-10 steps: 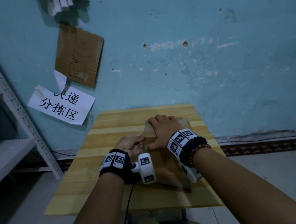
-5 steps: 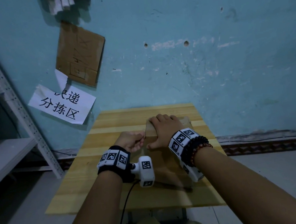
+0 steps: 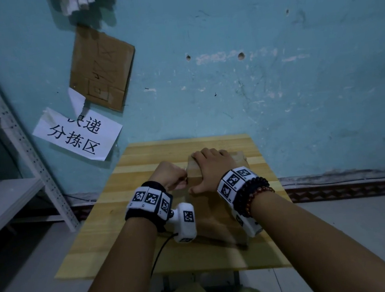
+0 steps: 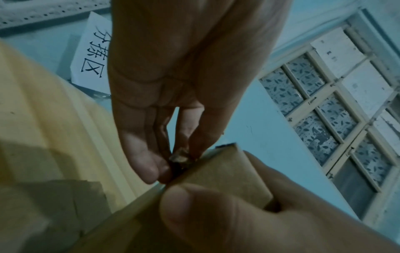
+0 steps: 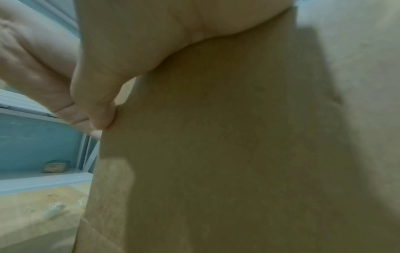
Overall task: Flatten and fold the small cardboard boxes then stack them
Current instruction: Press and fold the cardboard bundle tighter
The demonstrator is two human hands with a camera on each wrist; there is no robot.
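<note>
A brown cardboard box [image 3: 215, 217] stands in the middle of the wooden table [image 3: 114, 225]. My right hand [image 3: 210, 167] lies over its far top end, fingers curled over the far edge and thumb on the near left side, gripping it. My left hand [image 3: 185, 178] is at the box's left edge. In the left wrist view its fingertips pinch a small crumpled scrap [image 4: 180, 156], possibly tape, against the edge of the box [image 4: 227, 174], beside my right hand [image 4: 216, 219]. The right wrist view shows mostly the box wall [image 5: 216, 154] and my right thumb [image 5: 97, 102].
A white metal shelf [image 3: 14, 200] stands left of the table, with a small box [image 5: 55, 166] on it. A paper sign [image 3: 79, 136] and a cardboard sheet [image 3: 102, 67] hang on the blue wall. A window [image 4: 335, 111] lies to the right.
My left hand has curled tighter at the box's left edge and shifted slightly away from me. The right hand and the box have stayed in place.
</note>
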